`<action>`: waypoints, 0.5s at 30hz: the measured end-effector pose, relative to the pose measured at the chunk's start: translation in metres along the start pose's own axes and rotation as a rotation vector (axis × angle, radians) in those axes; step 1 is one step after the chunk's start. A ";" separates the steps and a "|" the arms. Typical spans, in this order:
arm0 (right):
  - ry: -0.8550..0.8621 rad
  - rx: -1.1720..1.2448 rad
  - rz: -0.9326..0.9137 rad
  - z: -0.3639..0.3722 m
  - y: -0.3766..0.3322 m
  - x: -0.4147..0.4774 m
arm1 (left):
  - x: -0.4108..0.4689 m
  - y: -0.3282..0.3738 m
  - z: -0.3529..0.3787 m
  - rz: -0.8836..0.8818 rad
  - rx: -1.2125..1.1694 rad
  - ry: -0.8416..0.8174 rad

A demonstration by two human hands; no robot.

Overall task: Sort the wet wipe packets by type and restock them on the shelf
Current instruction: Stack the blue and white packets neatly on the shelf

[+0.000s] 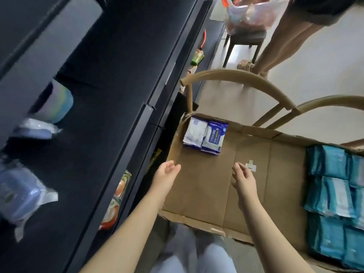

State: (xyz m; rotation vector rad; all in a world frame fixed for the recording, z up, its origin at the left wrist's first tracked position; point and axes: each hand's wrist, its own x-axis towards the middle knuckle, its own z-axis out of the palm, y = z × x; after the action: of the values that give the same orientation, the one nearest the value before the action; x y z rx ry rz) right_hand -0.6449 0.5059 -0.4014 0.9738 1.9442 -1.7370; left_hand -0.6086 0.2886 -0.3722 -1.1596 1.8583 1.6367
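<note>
A shallow cardboard box (216,186) lies in front of me on wooden chairs. Two stacks of dark-blue and white wipe packets (204,135) sit in its far left corner. Several teal wipe packets (334,200) fill its right side. My left hand (166,175) hovers over the box's left edge, fingers relaxed and empty. My right hand (243,179) hovers over the bare box floor, fingers straight, holding nothing. The black shelf (110,107) stands to the left with blurred packets (21,196) on it.
Two curved wooden chair backs (256,83) rise behind the box. A lower shelf holds orange-and-green packets (116,201). Another person's legs (283,40) stand at the back right by a dark stool (244,40) carrying a plastic bag.
</note>
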 end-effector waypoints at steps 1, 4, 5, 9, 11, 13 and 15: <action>-0.001 -0.005 0.019 0.005 0.003 0.020 | 0.021 0.000 0.009 -0.024 -0.024 0.013; -0.010 -0.013 0.065 0.018 0.015 0.081 | 0.084 0.003 0.039 -0.116 -0.155 0.069; -0.013 -0.014 0.075 0.023 0.016 0.100 | 0.104 0.004 0.050 -0.141 -0.199 0.097; -0.040 -0.007 0.103 0.045 0.012 0.157 | 0.162 0.015 0.087 -0.160 -0.301 0.183; -0.057 -0.028 0.090 0.053 0.009 0.176 | 0.179 0.021 0.101 -0.157 -0.327 0.246; -0.065 -0.058 0.077 0.060 0.005 0.192 | 0.188 0.027 0.112 -0.161 -0.353 0.311; -0.087 -0.095 0.083 0.065 0.002 0.204 | 0.194 0.030 0.118 -0.169 -0.355 0.354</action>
State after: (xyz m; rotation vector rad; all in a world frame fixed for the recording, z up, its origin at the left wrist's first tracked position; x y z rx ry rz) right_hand -0.7975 0.4952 -0.5511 0.9167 1.8865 -1.5990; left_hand -0.7691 0.3379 -0.5275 -1.8052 1.6403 1.8013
